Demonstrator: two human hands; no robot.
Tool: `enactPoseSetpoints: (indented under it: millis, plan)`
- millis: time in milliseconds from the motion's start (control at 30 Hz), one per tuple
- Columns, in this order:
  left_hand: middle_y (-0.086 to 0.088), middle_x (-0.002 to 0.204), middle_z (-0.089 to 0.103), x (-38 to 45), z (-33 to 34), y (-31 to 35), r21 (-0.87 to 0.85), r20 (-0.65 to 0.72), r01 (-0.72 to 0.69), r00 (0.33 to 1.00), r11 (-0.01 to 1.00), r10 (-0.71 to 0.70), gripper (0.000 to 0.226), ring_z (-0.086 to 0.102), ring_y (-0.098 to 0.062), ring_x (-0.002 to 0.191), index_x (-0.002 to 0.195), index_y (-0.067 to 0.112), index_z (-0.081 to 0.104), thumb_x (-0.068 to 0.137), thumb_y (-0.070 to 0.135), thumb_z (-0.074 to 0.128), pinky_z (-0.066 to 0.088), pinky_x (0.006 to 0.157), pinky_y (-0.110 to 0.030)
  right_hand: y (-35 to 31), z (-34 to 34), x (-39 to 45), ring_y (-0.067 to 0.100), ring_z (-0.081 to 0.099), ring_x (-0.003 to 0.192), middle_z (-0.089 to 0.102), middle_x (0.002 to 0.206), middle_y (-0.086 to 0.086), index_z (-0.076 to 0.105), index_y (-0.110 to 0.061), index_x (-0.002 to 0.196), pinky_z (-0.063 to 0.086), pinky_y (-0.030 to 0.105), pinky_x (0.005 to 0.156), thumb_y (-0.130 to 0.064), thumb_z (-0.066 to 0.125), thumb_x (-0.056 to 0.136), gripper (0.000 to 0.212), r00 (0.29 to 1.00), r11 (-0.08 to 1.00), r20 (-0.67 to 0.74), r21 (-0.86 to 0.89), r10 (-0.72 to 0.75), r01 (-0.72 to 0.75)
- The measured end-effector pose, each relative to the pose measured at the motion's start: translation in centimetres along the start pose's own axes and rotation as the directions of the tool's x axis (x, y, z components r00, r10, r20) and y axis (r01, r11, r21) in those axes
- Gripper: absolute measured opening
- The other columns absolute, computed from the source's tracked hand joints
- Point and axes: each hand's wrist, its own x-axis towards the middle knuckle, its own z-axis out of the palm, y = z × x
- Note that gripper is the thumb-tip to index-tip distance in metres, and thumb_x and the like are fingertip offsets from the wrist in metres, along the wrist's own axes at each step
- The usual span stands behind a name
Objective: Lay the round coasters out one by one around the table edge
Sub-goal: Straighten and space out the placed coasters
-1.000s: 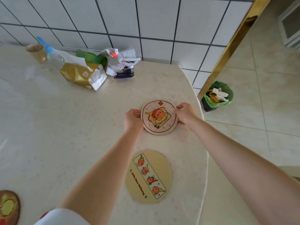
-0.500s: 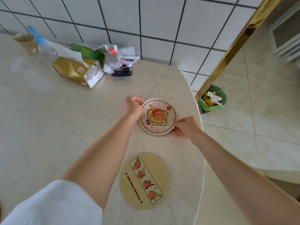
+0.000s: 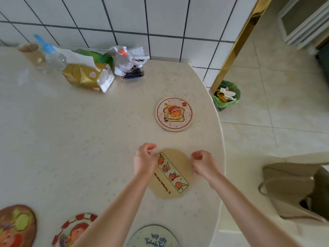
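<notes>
Cream table, head view: toast-print coaster lies flat near its right edge, released. Nearer along that edge, yellow coaster; left hand and right hand flank it, fingers loosely curled, gripping nothing. Judged next: fetch another coaster. Beyond the edge, green-lined bin holds paper scraps.

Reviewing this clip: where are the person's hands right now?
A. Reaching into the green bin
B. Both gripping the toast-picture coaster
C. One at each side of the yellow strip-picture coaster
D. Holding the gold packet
C: the left hand and right hand flank the yellow coaster; the toast coaster lies alone farther up.
</notes>
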Motion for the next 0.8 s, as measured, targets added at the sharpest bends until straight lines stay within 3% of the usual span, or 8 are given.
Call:
enactPoseSetpoints:
  millis: [100, 167, 267, 367, 500, 667, 733, 800]
  plan:
    - [0.003, 0.118, 0.060, -2.8, -0.7, -2.3, 0.023, 0.024, 0.007, 1.000, 1.000, -0.007, 0.040, 0.057, -0.011, 0.101, 0.121, 0.019, 0.061, 0.088, 0.001, 0.049, 0.048, 0.080, -0.025, 1.8, 1.2, -3.5, 0.023, 0.065, 0.099, 0.063, 0.108, -0.002, 0.059, -0.018, 0.115, 0.054, 0.029, 0.077, -0.012, 0.051, 0.086, 0.030, 0.995, 0.998, -0.080, 0.020, 0.064, -0.063]
    - [0.005, 0.119, 0.056, -3.6, -0.9, -2.7, 0.033, 0.049, -0.029, 0.998, 0.999, 0.027, 0.044, 0.053, -0.010, 0.104, 0.124, 0.018, 0.060, 0.086, -0.001, 0.048, 0.042, 0.083, -0.023, 3.3, 2.3, -5.1, 0.023, 0.067, 0.095, 0.066, 0.107, -0.001, 0.059, -0.017, 0.117, 0.056, 0.035, 0.083, -0.015, 0.051, 0.087, 0.031, 0.984, 0.989, -0.119, 0.082, 0.130, -0.121]
    - [0.001, 0.118, 0.062, -3.4, -1.3, -2.8, -0.013, 0.028, 0.005, 1.000, 1.000, -0.004, 0.042, 0.057, -0.017, 0.108, 0.122, 0.017, 0.060, 0.085, 0.000, 0.051, 0.043, 0.088, -0.025, 5.0, 3.4, -6.3, 0.026, 0.071, 0.085, 0.069, 0.097, 0.006, 0.058, -0.009, 0.121, 0.058, 0.043, 0.085, -0.008, 0.056, 0.085, 0.036, 0.967, 0.933, -0.124, 0.313, 0.224, -0.176]
    - [0.000, 0.110, 0.067, -2.7, -1.9, -2.7, -0.056, 0.025, 0.066, 0.998, 0.996, -0.065, 0.036, 0.062, -0.020, 0.106, 0.118, 0.015, 0.062, 0.086, 0.003, 0.052, 0.046, 0.086, -0.027, 5.3, 3.6, -6.6, 0.026, 0.071, 0.078, 0.071, 0.096, 0.014, 0.061, -0.004, 0.112, 0.060, 0.038, 0.080, 0.000, 0.058, 0.082, 0.030, 0.955, 0.879, -0.126, 0.437, 0.268, -0.189]
    - [0.003, 0.100, 0.066, -2.5, -2.6, -2.5, -0.075, 0.071, 0.087, 0.994, 0.993, -0.082, 0.029, 0.062, -0.018, 0.093, 0.114, 0.018, 0.064, 0.087, 0.012, 0.056, 0.045, 0.077, -0.026, 5.4, 3.7, -6.1, 0.016, 0.059, 0.065, 0.070, 0.082, 0.005, 0.071, -0.011, 0.097, 0.045, 0.020, 0.056, -0.005, 0.060, 0.081, 0.020, 0.964, 0.939, -0.171, 0.315, 0.203, -0.141]
    - [0.003, 0.093, 0.072, -2.9, -2.8, -3.0, -0.133, 0.082, 0.155, 0.986, 0.979, -0.145, 0.019, 0.065, -0.013, 0.080, 0.100, 0.018, 0.070, 0.085, 0.015, 0.059, 0.047, 0.058, -0.022, 4.4, 3.9, -5.1, 0.024, 0.064, 0.089, 0.069, 0.095, 0.003, 0.065, -0.012, 0.100, 0.052, 0.034, 0.072, -0.009, 0.059, 0.083, 0.018, 0.974, 0.977, -0.192, 0.198, 0.121, -0.082]
    - [0.000, 0.090, 0.071, -3.1, -2.8, -3.6, -0.195, 0.090, 0.200, 0.978, 0.960, -0.185, 0.015, 0.066, -0.017, 0.079, 0.095, 0.018, 0.068, 0.084, 0.013, 0.059, 0.052, 0.062, -0.025, 3.5, 3.4, -4.5, 0.023, 0.063, 0.092, 0.066, 0.094, 0.000, 0.063, -0.015, 0.098, 0.052, 0.034, 0.075, -0.010, 0.057, 0.084, 0.016, 0.982, 0.992, -0.187, 0.124, 0.037, -0.014]
    - [-0.006, 0.091, 0.073, -3.2, -2.7, -4.2, -0.249, 0.106, 0.249, 0.967, 0.936, -0.229, 0.013, 0.066, -0.022, 0.073, 0.090, 0.016, 0.067, 0.082, 0.008, 0.060, 0.059, 0.070, -0.034, 2.4, 2.6, -3.8, 0.021, 0.060, 0.089, 0.062, 0.089, -0.003, 0.060, -0.016, 0.095, 0.047, 0.027, 0.067, -0.009, 0.056, 0.086, 0.013, 0.983, 0.996, -0.179, 0.075, -0.044, 0.058]
